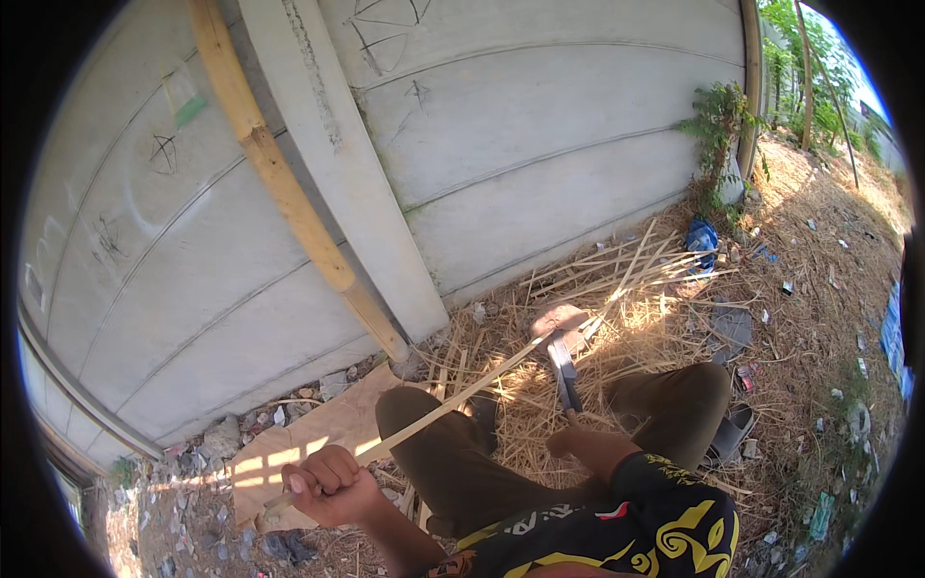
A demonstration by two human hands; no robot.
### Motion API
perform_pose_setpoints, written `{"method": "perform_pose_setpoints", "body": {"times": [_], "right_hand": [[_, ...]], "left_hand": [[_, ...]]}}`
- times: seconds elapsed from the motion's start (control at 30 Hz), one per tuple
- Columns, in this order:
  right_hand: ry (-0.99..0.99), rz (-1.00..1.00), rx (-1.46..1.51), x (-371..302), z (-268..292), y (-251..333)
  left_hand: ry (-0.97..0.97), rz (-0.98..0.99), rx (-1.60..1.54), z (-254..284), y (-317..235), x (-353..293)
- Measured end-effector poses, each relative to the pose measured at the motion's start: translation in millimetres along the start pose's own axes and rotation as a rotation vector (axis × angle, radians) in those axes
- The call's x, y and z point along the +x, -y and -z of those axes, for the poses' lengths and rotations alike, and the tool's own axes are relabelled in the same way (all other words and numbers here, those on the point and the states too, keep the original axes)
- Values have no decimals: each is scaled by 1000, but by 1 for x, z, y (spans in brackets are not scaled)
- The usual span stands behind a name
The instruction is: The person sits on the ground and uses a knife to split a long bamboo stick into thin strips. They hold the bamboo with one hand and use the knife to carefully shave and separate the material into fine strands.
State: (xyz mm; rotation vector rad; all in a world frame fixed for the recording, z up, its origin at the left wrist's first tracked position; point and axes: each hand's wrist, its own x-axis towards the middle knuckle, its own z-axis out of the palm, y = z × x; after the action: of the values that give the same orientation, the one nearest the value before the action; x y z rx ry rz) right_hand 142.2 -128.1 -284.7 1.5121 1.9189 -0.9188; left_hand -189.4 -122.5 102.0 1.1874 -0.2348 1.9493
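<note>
Knife (560, 359) held in the right hand (570, 440) could cut a leg (430, 445) if the stick (472, 387) the left hand (334, 488) holds slips.

The hands (332, 486) hold a long pale strip (453, 400) and a knife (562, 364).

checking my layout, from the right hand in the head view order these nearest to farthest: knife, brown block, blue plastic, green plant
1. Knife, in the right hand
2. Brown block, ahead, by the blade
3. Blue plastic, farther ahead, right
4. Green plant, farthest, beside the wall
</note>
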Motion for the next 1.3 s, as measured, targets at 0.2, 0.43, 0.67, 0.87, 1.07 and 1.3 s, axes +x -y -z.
{"method": "perform_pose_setpoints", "body": {"times": [0.2,0.43,0.67,0.87,1.07,1.3], "right_hand": [[-141,6,-178,-14,38,-68],[-769,-197,193,-144,128,-58],[-1123,310,1090,-207,161,-35],[-621,469,2210,-201,191,-4],[-757,540,2493,-172,218,5],[-631,470,2691,-136,217,-5]], "left_hand": [[111,-66,-97,-24,-3,2],[104,-135,-42,-35,6,-16],[209,-198,-23,-68,27,-20],[306,-152,-49,-99,75,-27],[408,-195,7,-117,93,-42],[483,-224,46,-106,102,-59]]}}
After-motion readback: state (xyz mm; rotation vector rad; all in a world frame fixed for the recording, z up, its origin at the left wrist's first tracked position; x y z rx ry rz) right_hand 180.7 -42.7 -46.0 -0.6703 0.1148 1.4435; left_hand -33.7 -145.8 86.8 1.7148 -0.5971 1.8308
